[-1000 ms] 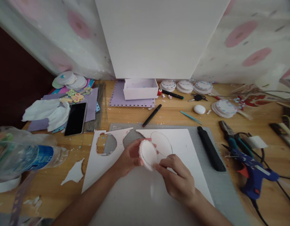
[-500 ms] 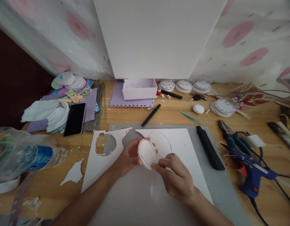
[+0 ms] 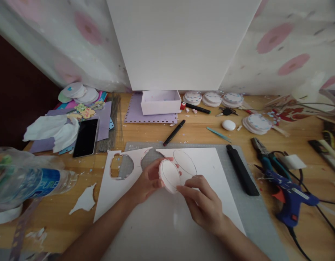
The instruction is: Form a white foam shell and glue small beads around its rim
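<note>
My left hand (image 3: pixel 148 181) holds a round white disc (image 3: pixel 169 175) tilted up above the white board, fingers behind it and thumb at its edge. A thin dark strand (image 3: pixel 189 162) loops out beyond the disc; whether it is wire or thread I cannot tell. My right hand (image 3: pixel 204 203) is closed in a pinch at the disc's lower right edge, where the strand runs into its fingers. A fine dark line also follows the disc's rim. Below lies a white foam board (image 3: pixel 210 159) with round holes cut in its left part, resting on a grey cutting mat (image 3: pixel 245 170).
A black capped tool (image 3: pixel 242 170), pliers (image 3: pixel 261 152) and a blue glue gun (image 3: pixel 289 192) lie right. A phone (image 3: pixel 86 137) and water bottle (image 3: pixel 47 181) are left. Behind are a black marker (image 3: pixel 174 132), a white box (image 3: pixel 161 103) and several stacked discs (image 3: pixel 256 123).
The strand's loop has narrowed. The disc has risen slightly and my right fingers have shifted a little along its edge. Both hands keep their grip.
</note>
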Motion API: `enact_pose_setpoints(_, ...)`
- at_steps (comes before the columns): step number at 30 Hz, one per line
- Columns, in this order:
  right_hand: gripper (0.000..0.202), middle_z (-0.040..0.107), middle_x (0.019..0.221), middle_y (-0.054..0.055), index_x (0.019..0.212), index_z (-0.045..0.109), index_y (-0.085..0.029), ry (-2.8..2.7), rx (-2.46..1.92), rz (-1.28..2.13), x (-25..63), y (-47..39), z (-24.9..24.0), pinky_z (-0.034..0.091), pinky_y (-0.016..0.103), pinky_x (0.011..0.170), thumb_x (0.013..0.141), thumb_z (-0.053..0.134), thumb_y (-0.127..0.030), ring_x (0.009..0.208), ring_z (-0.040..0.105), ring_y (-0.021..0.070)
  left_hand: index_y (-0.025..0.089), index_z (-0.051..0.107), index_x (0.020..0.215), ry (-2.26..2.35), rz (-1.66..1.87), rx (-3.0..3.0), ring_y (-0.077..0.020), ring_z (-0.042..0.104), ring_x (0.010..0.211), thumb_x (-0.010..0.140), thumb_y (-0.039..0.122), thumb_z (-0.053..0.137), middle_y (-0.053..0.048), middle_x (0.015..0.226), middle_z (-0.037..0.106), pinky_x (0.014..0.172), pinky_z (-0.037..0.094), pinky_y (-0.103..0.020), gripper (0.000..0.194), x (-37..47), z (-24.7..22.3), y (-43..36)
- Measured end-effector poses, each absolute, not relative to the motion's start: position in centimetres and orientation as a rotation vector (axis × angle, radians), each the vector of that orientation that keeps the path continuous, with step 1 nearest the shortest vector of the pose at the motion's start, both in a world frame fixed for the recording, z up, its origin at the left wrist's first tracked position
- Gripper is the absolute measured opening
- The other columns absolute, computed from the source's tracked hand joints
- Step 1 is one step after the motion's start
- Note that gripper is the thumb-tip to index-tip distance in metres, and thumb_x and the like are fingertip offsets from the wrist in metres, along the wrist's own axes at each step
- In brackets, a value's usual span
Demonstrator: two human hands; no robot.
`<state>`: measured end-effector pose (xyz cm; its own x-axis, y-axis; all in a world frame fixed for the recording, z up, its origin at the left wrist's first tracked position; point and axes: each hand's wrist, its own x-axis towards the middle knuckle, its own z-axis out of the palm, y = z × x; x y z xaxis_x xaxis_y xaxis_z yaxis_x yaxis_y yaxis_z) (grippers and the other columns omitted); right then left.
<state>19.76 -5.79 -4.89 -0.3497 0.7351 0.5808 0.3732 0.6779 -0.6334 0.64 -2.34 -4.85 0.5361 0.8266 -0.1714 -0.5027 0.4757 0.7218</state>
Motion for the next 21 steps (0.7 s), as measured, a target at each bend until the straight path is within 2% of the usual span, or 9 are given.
enact_pose_setpoints(5, 0.042, 0.057, 0.087, 0.007, 0.111, 0.059, -0.017, -1.995, -0.831, 0.456, 19.78, -5.59, -4.91, 0.044, 0.032, 0.066, 0.077, 0.049, 0.007, 0.077, 0.051, 0.0163, 0.023, 0.053, 0.124, 0.553, 0.876, 0.653, -0.0329, 0.052, 0.119, 0.063, 0.040, 0.080, -0.015, 0.126, 0.057, 0.095, 0.044, -0.044, 0.068, 0.65, -4.92, -2.40)
enact_pose_setpoints(11, 0.046, 0.058, 0.086, 0.006, 0.115, 0.058, -0.022, -2.006, -0.844, 0.452, 19.79, -5.55, -4.94, 0.044, 0.034, 0.068, 0.079, 0.046, 0.005, 0.077, 0.051, 0.0169, 0.023, 0.055, 0.121, 0.567, 0.869, 0.644, -0.0332, 0.052, 0.118, 0.062, 0.038, 0.082, -0.014, 0.126, 0.057, 0.094, 0.044, -0.044, 0.067, 0.52, -5.14, -2.38)
enact_pose_setpoints(21, 0.041, 0.058, 0.088, 0.007, 0.110, 0.059, -0.018, -2.017, -0.830, 0.434, 19.79, -5.54, -4.92, 0.042, 0.037, 0.072, 0.079, 0.048, 0.005, 0.082, 0.052, 0.0182, 0.022, 0.055, 0.119, 0.573, 0.875, 0.647, -0.0326, 0.054, 0.116, 0.061, 0.038, 0.082, -0.014, 0.125, 0.058, 0.091, 0.046, -0.042, 0.066, 0.62, -5.12, -2.39)
